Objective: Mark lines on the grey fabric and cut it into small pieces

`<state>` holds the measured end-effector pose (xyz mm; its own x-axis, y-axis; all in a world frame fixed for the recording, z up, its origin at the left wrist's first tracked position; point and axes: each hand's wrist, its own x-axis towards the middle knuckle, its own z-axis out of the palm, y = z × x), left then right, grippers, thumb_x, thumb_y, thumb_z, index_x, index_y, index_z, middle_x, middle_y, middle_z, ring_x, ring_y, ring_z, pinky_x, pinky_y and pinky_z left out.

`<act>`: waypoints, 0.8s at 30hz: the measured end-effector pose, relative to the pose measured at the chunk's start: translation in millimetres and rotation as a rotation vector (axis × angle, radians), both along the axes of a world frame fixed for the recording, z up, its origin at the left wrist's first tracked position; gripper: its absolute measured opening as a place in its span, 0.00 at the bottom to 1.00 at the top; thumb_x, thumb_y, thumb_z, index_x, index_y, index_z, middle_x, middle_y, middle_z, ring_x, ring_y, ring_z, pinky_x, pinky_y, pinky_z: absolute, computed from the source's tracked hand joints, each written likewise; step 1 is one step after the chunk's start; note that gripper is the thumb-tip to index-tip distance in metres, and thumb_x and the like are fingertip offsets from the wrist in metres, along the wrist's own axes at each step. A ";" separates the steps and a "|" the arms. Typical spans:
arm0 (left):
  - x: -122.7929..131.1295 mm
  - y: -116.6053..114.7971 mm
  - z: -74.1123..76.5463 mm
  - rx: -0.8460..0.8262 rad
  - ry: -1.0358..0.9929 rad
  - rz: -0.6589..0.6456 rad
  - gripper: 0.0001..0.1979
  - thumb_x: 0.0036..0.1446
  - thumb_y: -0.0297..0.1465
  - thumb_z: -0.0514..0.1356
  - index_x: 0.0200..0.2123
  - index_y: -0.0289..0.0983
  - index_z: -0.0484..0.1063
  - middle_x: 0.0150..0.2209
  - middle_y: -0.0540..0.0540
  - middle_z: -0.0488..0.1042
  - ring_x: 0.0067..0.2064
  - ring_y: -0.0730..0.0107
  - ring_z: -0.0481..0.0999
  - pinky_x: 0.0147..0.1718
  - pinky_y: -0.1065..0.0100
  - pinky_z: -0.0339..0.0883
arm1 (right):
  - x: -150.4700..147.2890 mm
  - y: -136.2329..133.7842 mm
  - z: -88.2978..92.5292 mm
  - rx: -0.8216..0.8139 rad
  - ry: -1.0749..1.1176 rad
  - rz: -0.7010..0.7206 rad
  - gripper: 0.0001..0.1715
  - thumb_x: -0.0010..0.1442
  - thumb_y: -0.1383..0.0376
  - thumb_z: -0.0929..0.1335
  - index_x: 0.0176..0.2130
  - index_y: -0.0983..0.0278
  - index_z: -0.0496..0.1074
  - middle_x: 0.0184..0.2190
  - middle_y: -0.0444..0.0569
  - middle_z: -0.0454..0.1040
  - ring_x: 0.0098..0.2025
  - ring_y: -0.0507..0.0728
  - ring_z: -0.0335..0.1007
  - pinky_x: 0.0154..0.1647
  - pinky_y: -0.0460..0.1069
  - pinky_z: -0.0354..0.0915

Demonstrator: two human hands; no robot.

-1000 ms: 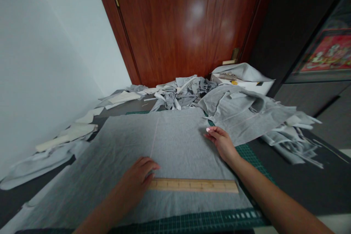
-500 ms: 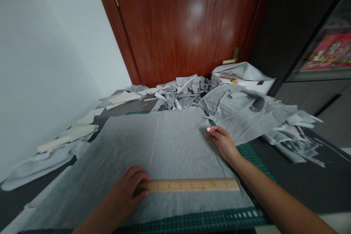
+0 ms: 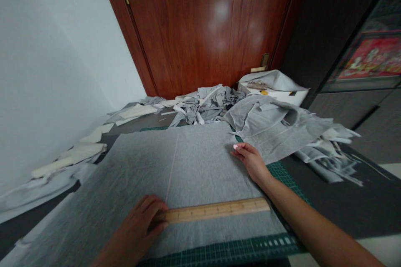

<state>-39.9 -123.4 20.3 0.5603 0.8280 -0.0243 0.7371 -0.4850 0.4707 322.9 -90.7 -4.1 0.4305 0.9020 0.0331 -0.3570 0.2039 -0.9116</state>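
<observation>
A glossy reddish-brown wooden door [image 3: 203, 29] stands behind the worktop, with a plain white wall [image 3: 46, 71] left and a dark cabinet [image 3: 351, 50] right.

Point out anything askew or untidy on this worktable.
The wooden ruler lies slightly slanted against the grid of the cutting mat, its right end farther away. Grey scraps are heaped untidily by the door, beyond the flat grey fabric.
</observation>
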 end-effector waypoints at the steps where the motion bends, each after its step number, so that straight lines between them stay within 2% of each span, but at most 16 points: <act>1: 0.6 -0.3 -2.0 0.006 -0.004 0.002 0.08 0.54 0.35 0.56 0.38 0.43 0.72 0.41 0.46 0.72 0.44 0.59 0.71 0.46 0.60 0.66 | -0.2 0.0 0.1 -0.001 -0.002 -0.001 0.16 0.37 0.57 0.77 0.25 0.62 0.73 0.27 0.42 0.71 0.32 0.53 0.67 0.44 0.53 0.69; 7: 2.6 -3.6 -11.0 0.031 -0.027 0.014 0.09 0.54 0.35 0.56 0.38 0.42 0.71 0.41 0.46 0.72 0.45 0.58 0.71 0.47 0.59 0.66 | -1.5 0.5 0.1 -0.007 0.028 -0.031 0.17 0.35 0.57 0.78 0.24 0.62 0.74 0.27 0.42 0.71 0.32 0.53 0.67 0.43 0.53 0.69; 12: -4.8 3.5 -5.9 0.040 -0.071 0.096 0.15 0.49 0.36 0.60 0.42 0.42 0.71 0.45 0.44 0.73 0.47 0.55 0.71 0.49 0.56 0.65 | -1.4 -0.3 -1.3 -0.010 -0.030 -0.016 0.17 0.37 0.56 0.77 0.25 0.62 0.73 0.28 0.43 0.71 0.33 0.54 0.67 0.43 0.53 0.67; 14: -9.6 9.1 -0.7 0.029 -0.078 0.127 0.15 0.48 0.36 0.61 0.41 0.41 0.72 0.44 0.44 0.73 0.47 0.54 0.72 0.48 0.56 0.66 | -3.4 -2.4 0.0 -0.005 -0.129 -0.030 0.17 0.40 0.54 0.76 0.26 0.62 0.73 0.27 0.43 0.71 0.33 0.54 0.66 0.42 0.53 0.67; 17: -12.4 9.3 5.6 0.050 -0.063 0.127 0.11 0.49 0.35 0.60 0.38 0.41 0.72 0.41 0.44 0.74 0.45 0.55 0.73 0.46 0.57 0.68 | -12.5 -9.0 7.7 0.026 -0.422 -0.016 0.13 0.49 0.55 0.72 0.29 0.61 0.73 0.27 0.43 0.70 0.32 0.54 0.65 0.38 0.50 0.63; 19: -8.4 0.0 6.6 0.086 -0.041 0.068 0.08 0.52 0.34 0.59 0.36 0.42 0.72 0.40 0.45 0.74 0.44 0.58 0.74 0.45 0.58 0.69 | -22.9 -13.9 16.0 0.067 -0.607 0.060 0.10 0.55 0.57 0.69 0.33 0.61 0.73 0.29 0.44 0.71 0.33 0.55 0.66 0.37 0.49 0.62; 21: 0.1 -14.7 4.8 0.144 -0.033 -0.042 0.08 0.56 0.33 0.57 0.39 0.43 0.73 0.42 0.46 0.74 0.44 0.61 0.74 0.46 0.61 0.70 | -35.5 -16.3 24.1 0.104 -0.708 0.159 0.09 0.58 0.59 0.67 0.36 0.61 0.73 0.32 0.45 0.72 0.36 0.55 0.67 0.38 0.48 0.61; 24: 17.0 -33.7 -0.1 0.318 -0.048 -0.222 0.18 0.59 0.27 0.53 0.52 0.45 0.68 0.50 0.48 0.73 0.50 0.64 0.72 0.50 0.65 0.69 | -54.1 -12.4 30.3 0.121 -0.738 0.291 0.08 0.58 0.61 0.66 0.38 0.62 0.72 0.32 0.45 0.70 0.35 0.53 0.65 0.37 0.47 0.60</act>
